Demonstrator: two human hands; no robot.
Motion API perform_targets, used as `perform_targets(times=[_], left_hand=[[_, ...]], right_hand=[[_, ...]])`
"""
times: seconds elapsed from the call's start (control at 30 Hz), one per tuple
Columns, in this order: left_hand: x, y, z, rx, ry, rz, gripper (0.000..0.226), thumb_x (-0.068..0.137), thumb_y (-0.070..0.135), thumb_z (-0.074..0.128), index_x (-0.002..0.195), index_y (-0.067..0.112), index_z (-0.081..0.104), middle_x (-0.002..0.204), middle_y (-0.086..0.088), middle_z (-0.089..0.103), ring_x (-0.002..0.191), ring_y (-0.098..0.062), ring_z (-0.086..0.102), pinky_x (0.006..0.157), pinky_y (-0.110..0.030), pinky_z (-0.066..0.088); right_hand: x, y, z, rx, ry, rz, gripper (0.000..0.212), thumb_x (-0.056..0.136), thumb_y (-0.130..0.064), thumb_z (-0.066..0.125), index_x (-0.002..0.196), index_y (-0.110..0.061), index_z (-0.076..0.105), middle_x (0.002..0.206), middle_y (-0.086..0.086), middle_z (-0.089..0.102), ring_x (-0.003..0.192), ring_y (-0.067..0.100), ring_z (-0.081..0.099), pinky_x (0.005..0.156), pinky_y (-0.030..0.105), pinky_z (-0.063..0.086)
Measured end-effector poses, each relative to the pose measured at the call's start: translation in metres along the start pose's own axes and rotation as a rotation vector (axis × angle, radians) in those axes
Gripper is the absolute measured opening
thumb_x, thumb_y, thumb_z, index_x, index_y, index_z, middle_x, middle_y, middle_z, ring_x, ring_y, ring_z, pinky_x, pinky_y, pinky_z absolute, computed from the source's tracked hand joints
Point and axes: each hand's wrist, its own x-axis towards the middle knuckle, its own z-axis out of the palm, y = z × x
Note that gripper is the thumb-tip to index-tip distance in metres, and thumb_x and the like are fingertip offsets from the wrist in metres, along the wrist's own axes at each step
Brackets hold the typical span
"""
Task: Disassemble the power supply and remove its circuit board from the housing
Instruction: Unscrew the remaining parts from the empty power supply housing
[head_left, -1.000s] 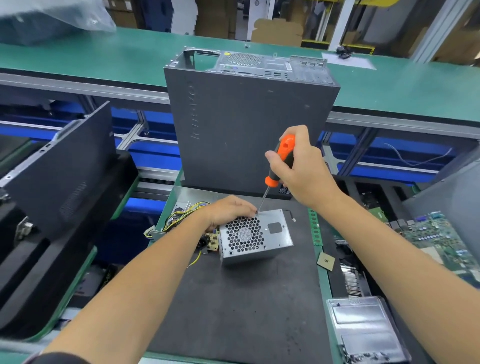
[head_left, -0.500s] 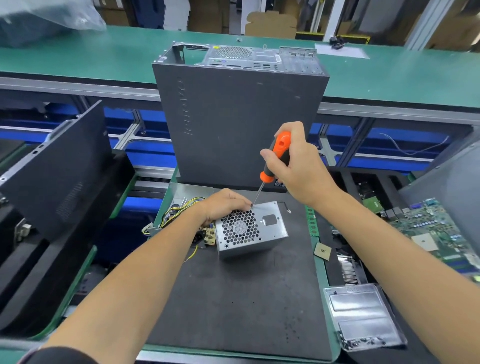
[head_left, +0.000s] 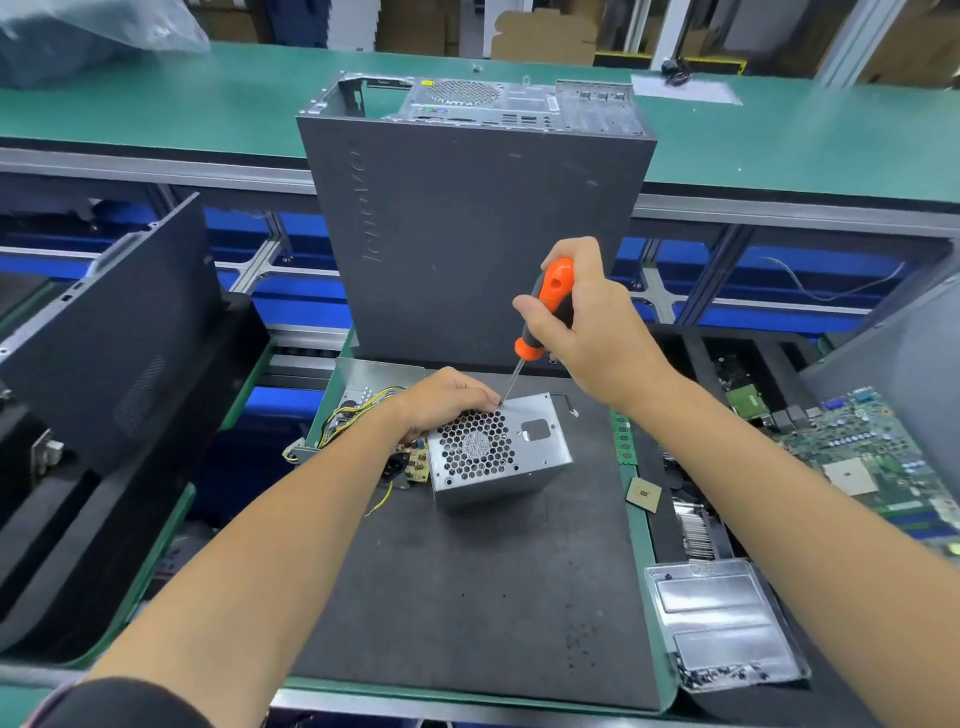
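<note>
The power supply housing is taken as the landmark; it lies on the dark mat, fan grille facing up. On its near-left side, the circuit board is seen partly exposed, with yellow wires behind it. The housing's far-left corner is steadied by the left hand, fingers curled over the edge. Above it, the screwdriver is gripped by the right hand, tip seated at that corner. Screw removal is judged the current step; steady downward pressure is required next. Behind stands the computer case.
</note>
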Motion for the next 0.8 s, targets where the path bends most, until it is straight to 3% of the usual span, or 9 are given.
perform_targets(times=[0.1,0.23,0.33,0.47,0.53,0.6,0.67,0.73,0.8], left_hand=[[0.001,0.0,0.0,0.016,0.001,-0.004,0.018,0.085,0.015,0.065,0.079,0.03,0.074,0.091,0.017,0.07,0.094,0.004,0.059,0.08,-0.013,0.039],[0.002,-0.003,-0.002,0.004,0.001,-0.015,0.015,0.085,0.013,0.065,0.083,0.025,0.074,0.092,0.015,0.07,0.093,0.005,0.058,0.079,-0.01,0.038],[0.003,-0.002,-0.002,0.008,-0.017,-0.022,0.011,0.085,0.012,0.066,0.088,0.019,0.074,0.094,0.011,0.07,0.094,0.003,0.059,0.08,-0.011,0.039],[0.001,0.0,0.0,0.007,-0.023,-0.039,0.007,0.082,0.014,0.069,0.085,0.018,0.074,0.095,0.011,0.07,0.099,-0.007,0.058,0.075,-0.013,0.038],[-0.001,0.003,0.001,0.039,-0.027,-0.058,0.009,0.075,0.024,0.071,0.083,0.022,0.074,0.108,0.003,0.069,0.097,-0.015,0.059,0.062,-0.018,0.038],[-0.003,0.005,0.0,0.069,-0.042,-0.072,0.008,0.077,0.023,0.07,0.084,0.025,0.073,0.116,-0.002,0.066,0.083,-0.022,0.058,0.048,-0.021,0.036],[-0.004,0.007,0.0,0.055,-0.058,-0.058,0.011,0.082,0.015,0.068,0.087,0.022,0.073,0.115,-0.003,0.067,0.089,-0.022,0.058,0.067,-0.028,0.046],[-0.005,0.008,-0.002,0.044,-0.067,-0.05,0.012,0.083,0.009,0.067,0.09,0.017,0.072,0.109,-0.003,0.067,0.103,-0.017,0.057,0.092,-0.031,0.041],[-0.008,0.01,-0.002,0.045,-0.096,-0.052,0.01,0.084,0.008,0.065,0.089,0.014,0.071,0.1,-0.001,0.067,0.093,-0.012,0.059,0.091,-0.029,0.041]], right_hand=[[-0.001,-0.001,-0.002,0.024,-0.009,0.028,0.029,0.095,-0.035,0.057,0.108,-0.029,0.031,0.077,-0.01,0.053,0.067,0.0,0.062,0.055,0.02,0.054],[0.01,-0.012,-0.01,-0.013,-0.091,0.011,0.028,0.09,-0.033,0.065,0.102,-0.02,0.044,0.075,-0.005,0.063,0.058,0.006,0.062,0.058,0.023,0.052],[0.033,-0.026,-0.017,-0.163,-0.256,0.003,0.022,0.085,-0.028,0.068,0.094,-0.017,0.052,0.075,-0.006,0.062,0.066,0.008,0.057,0.064,0.034,0.053],[0.056,-0.041,-0.014,-0.331,-0.465,-0.025,0.01,0.081,-0.02,0.065,0.087,-0.017,0.058,0.063,-0.009,0.06,0.064,0.013,0.062,0.056,0.033,0.051],[0.062,-0.045,-0.011,-0.387,-0.502,-0.021,0.015,0.084,-0.031,0.063,0.082,-0.017,0.058,0.056,-0.005,0.061,0.062,0.02,0.065,0.052,0.031,0.047],[0.066,-0.048,-0.01,-0.519,-0.475,-0.028,0.04,0.088,-0.054,0.053,0.074,-0.016,0.052,0.061,0.003,0.061,0.057,0.023,0.06,0.047,0.029,0.038],[0.068,-0.05,-0.009,-0.654,-0.411,-0.045,0.048,0.093,-0.057,0.045,0.068,-0.015,0.043,0.066,0.006,0.052,0.053,0.022,0.05,0.046,0.027,0.029],[0.068,-0.052,-0.009,-0.656,-0.436,-0.051,0.043,0.095,-0.048,0.048,0.069,-0.014,0.042,0.065,0.007,0.051,0.048,0.023,0.046,0.046,0.028,0.032],[0.067,-0.054,-0.012,-0.565,-0.543,-0.062,0.035,0.094,-0.042,0.053,0.079,-0.01,0.052,0.067,0.008,0.058,0.05,0.027,0.053,0.051,0.032,0.044]])
